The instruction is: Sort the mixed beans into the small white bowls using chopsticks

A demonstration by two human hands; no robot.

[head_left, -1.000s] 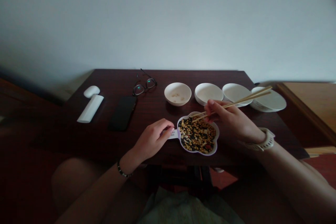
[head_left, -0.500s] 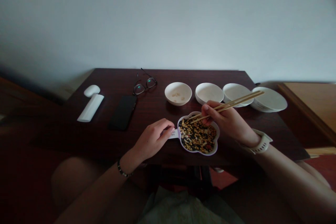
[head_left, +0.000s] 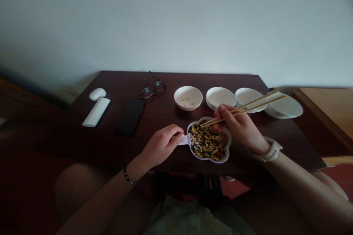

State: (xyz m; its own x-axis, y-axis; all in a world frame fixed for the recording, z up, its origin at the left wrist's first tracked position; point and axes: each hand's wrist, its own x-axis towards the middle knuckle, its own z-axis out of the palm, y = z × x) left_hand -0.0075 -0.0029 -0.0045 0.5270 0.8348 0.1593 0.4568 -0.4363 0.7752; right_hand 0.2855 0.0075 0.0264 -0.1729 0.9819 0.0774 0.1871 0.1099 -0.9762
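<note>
My left hand [head_left: 163, 142] is closed on the short pale handle of a scalloped, lilac-rimmed scoop [head_left: 225, 156] lying near the table's front edge. Inside the scoop is a mix of beans and grains [head_left: 208, 143], yellow, black, pale and a few reddish. My right hand [head_left: 236, 126] grips a pair of wooden chopsticks [head_left: 248, 108]. Their tips point down into the mix at its upper left and sit close together; whether they pinch a piece is too small to tell. Behind the scoop, a white bowl [head_left: 188, 99] has several pale pieces at its bottom.
Right of that bowl stand three more white bowls: one [head_left: 220, 97], a second [head_left: 245, 95] and a wider third [head_left: 285, 106]. Leftward on the dark table [head_left: 165, 117] lie eyeglasses [head_left: 153, 90], a black phone [head_left: 130, 117] and a white device with a rounded head [head_left: 96, 112]. A wall rises behind.
My right hand has shifted slightly, and the chopsticks' rear ends have spread wider apart while their tips have come nearer together. My left hand keeps its hold on the scoop's handle.
</note>
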